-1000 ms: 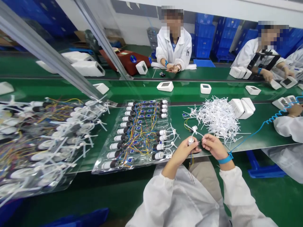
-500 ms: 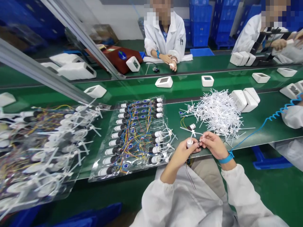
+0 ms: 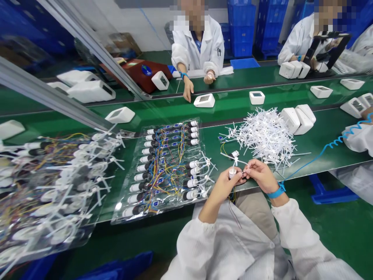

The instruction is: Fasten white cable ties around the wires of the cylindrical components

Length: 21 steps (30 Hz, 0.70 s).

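the work surface is a green bench at your lap edge, with a green conveyor running beyond it.

the small cylinder is held just above the near edge of the bench, white cap up, between both hands. your left hand is clenched around its body from below. thin wires hang from it toward your lap. your right hand pinches a thin white tie at the fingertips. the tie's end is at the cylinder's side, but the contact is too small to tell.

judged from this, the step in hand is fitting the tie to the cylinder. the next move calls for a steady left grip, the tie end kept aligned, and the hanging wires kept out of the pinch.

just beyond your hands, another capped part with a yellow wire lies on the bench. behind it is a pile of loose ties, with two white housings touching its right side. to the left, a clear sheet carries rows of cylinders with coloured wires.

a blue strap circles your right wrist. its coiled cord runs off to the right. across the conveyor, a person in a white coat rests a hand near a white device.
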Motion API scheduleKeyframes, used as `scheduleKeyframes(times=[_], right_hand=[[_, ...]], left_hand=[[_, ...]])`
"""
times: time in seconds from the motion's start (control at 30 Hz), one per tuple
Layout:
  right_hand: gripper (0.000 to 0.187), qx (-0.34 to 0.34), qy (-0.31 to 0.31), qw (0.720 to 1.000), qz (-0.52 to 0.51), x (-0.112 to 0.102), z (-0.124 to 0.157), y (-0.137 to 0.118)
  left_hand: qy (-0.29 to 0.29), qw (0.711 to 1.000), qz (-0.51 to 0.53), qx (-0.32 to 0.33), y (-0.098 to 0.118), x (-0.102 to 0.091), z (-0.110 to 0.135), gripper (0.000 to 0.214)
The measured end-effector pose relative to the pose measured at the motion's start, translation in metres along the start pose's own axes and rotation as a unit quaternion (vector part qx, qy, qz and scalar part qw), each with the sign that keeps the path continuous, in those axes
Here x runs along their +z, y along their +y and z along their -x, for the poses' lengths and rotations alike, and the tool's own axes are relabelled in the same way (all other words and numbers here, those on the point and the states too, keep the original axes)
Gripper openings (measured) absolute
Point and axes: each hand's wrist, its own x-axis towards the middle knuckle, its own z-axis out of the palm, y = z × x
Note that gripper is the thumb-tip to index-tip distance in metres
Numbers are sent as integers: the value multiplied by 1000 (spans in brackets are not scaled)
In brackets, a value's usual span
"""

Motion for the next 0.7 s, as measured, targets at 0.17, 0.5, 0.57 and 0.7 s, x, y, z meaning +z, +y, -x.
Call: scheduleKeyframes(times=[0.17,0.5,0.57,0.7], right_hand=[[34,-9,6,1000,16,-3,0,4],[31,-13,17,999,34,-2,1,8],[33,-13,21,999,35,-2,0,8],[31,-17,16,999,36,-3,0,9]], left_hand=[[19,999,-24,18,1,3,0,52],[33,996,-66,51,2,6,2,48],[31,996,-61,49,1,6,2,48],[30,996,-71,53,1,6,1,47]])
